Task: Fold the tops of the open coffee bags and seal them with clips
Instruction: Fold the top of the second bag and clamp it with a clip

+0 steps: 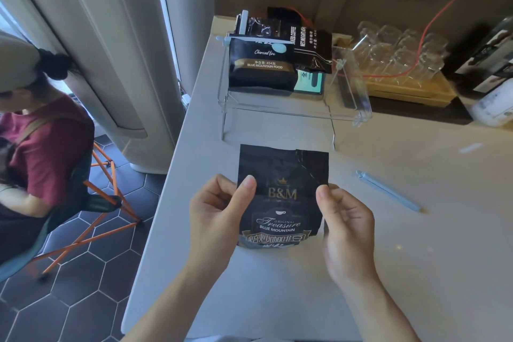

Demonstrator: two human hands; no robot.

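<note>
A black B&M coffee bag [283, 175] stands on the white counter [416, 258] in front of me, its flat top unfolded and upright. My left hand [219, 214] pinches the bag's left edge with thumb in front. On the opposite side my right hand [344, 228] pinches the right edge. A long light-blue clip [388, 191] lies loose on the counter to the right of the bag. Further back, two black coffee bags [261, 66] lie on a clear acrylic shelf [294, 114], each with a pale clip across its top.
A tray of clear glasses [399, 55] stands at the back right, with an orange cable over it. A white container [494, 103] is at the far right. A person in a red shirt [41, 153] sits on a chair left of the counter edge.
</note>
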